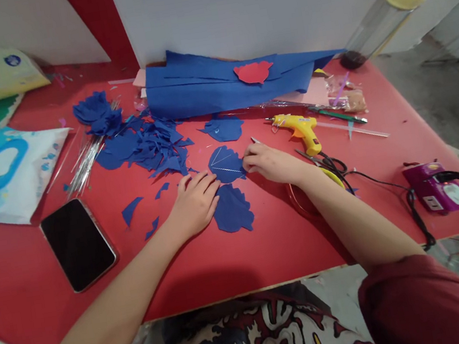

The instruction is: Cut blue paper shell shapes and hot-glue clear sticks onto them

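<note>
In the middle of the red table lies a petal-shaped blue felt-like piece (226,164) with thin white lines fanning across it. My left hand (197,201) rests flat with fingers stretched out, its fingertips on the left edge of that piece. At the piece's right edge is my right hand (269,163), fingers pressed together in a pinch. A short thin tip shows above its knuckles, but I cannot make out what it belongs to. A second blue piece (232,208) with a scalloped edge lies just below, and another blue piece (224,128) lies just above.
Blue scraps (155,146) and thin wires (86,167) lie left of centre. A phone (77,242) and wipes pack (11,171) are further left. A yellow glue gun (299,129), scissors (332,177) and purple power box (439,188) are right; folded blue sheets (207,85) lie behind.
</note>
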Demonstrator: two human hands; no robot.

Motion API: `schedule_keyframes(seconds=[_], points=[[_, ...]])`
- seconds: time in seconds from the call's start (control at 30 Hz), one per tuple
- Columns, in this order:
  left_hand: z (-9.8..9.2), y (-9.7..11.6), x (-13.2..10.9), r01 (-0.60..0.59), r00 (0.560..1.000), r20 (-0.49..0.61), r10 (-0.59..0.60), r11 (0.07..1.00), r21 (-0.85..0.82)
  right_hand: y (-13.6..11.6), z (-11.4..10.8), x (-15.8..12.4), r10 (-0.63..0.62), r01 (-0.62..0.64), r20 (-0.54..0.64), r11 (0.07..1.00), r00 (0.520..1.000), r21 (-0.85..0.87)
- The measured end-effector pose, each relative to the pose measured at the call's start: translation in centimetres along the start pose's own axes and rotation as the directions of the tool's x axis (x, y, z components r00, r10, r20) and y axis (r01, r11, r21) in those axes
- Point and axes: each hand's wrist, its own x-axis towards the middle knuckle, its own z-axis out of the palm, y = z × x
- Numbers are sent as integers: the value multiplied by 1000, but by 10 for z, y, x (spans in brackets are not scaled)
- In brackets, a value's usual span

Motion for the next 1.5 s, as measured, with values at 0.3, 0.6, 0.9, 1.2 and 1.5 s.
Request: schedule_keyframes(seconds=[0.3,0.6,0.9,1.2,1.5], points=[[0,1,0,10,1000,15,-10,1000,9,3,1,0,-59,62,55,996,997,-61],[-1,1,0,16,999,36,-16,1000,-10,1,-2,-2,-49,48,17,998,999,39],[-1,2,0,18,999,29,-18,1000,-8,3,6,-3,-69,69,13,998,998,5],[-1,2,0,13,999,37,-14,999,41,-7,-11,-1,-16,37,-179,993,984,114],[-1,2,0,-9,1000,30,7,997,75,-24,7,34,207,-243,-252,963,945,-119]])
